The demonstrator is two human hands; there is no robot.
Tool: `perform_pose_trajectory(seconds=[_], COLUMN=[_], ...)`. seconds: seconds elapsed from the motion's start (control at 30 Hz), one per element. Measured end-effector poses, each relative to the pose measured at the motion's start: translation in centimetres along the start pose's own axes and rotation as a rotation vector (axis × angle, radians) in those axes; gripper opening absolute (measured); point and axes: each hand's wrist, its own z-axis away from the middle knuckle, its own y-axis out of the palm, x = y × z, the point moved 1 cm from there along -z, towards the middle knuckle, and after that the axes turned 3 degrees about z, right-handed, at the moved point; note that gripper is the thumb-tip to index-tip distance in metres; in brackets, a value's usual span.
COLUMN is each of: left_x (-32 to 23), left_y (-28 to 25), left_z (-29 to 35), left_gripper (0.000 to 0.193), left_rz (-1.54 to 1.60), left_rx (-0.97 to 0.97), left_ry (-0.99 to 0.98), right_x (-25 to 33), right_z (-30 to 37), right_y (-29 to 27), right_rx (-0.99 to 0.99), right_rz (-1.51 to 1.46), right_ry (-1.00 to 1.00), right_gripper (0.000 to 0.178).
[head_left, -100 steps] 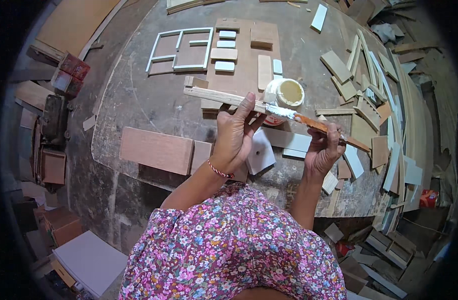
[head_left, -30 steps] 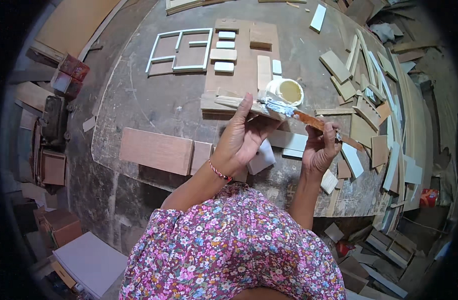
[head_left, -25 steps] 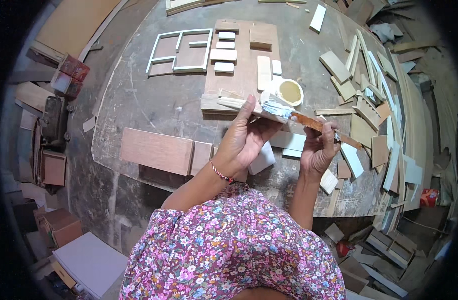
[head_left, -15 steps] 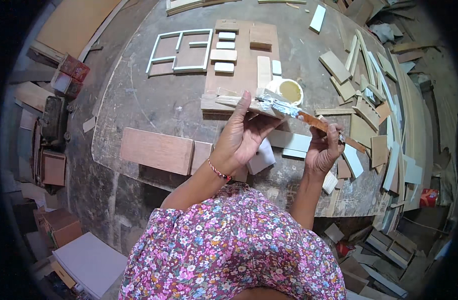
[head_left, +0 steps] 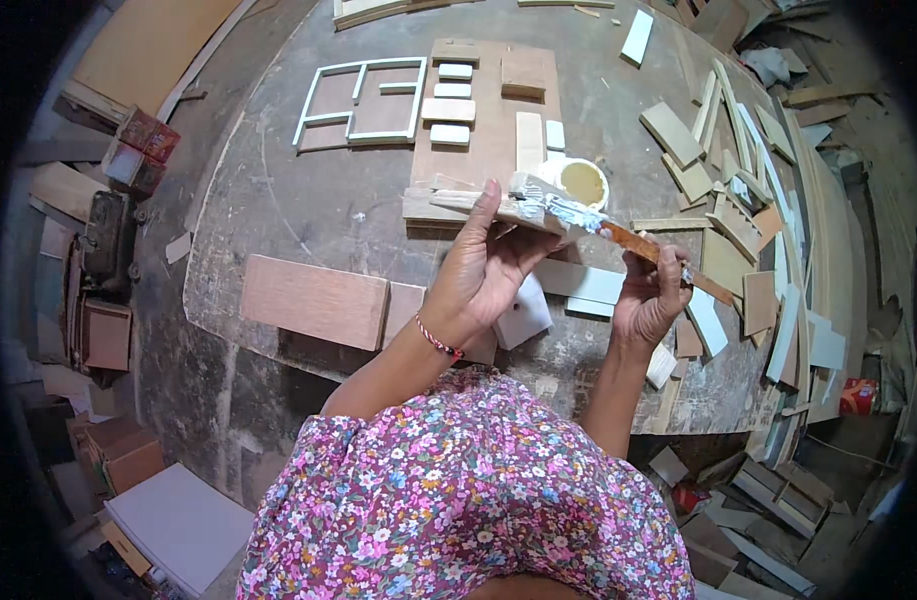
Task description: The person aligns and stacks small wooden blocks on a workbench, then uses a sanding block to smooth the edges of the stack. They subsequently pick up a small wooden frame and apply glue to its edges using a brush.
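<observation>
My left hand is closed around a pale piece of wood, thumb on top and fingers underneath. In my right hand is a flat brown stick, pinched near its lower right end. A thick white paste, like glue, coats its far end, which lies against the top of the wood by my left fingertips. Just beyond the stick stands a round white tub with something yellowish inside. Whether the wood rests on anything is hidden by my left hand.
On the worktable lie a white-edged frame, a plywood board bearing small blocks, and a reddish wooden block. Wood offcuts crowd the right side. White strips lie beyond my wrists.
The pasted end of the stick has shifted very slightly along the wood. Both hands keep their grips and nearly the same places.
</observation>
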Motion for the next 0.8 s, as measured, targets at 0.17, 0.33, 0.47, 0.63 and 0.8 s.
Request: perform_pose_trajectory(seconds=[0.17,0.33,0.47,0.63,0.8], left_x=[0.0,0.3,0.7,0.6,0.5], left_y=[0.4,0.3,-0.1,-0.4,-0.5], left_z=[0.2,0.1,0.0,-0.2,-0.3], left_gripper=[0.048,0.049,0.049,0.045,0.051], left_rz=[-0.029,-0.040,-0.035,-0.027,-0.017], left_rx=[-0.003,-0.006,-0.013,-0.019,0.010], left_ry=[0.019,0.014,-0.001,-0.008,0.008], right_x=[-0.2,-0.3,-0.3,0.1,-0.1], right_z=[0.0,0.6,0.8,0.6,0.5], right_y=[-0.2,0.6,0.9,0.5,0.0], right_rx=[-0.021,-0.005,0.023,0.016,-0.013], right_rz=[0.016,0.008,-0.020,-0.019,0.000], right_ry=[0.011,0.033,0.040,0.018,0.002], right_gripper=[0.014,0.014,0.014,0.014,0.011])
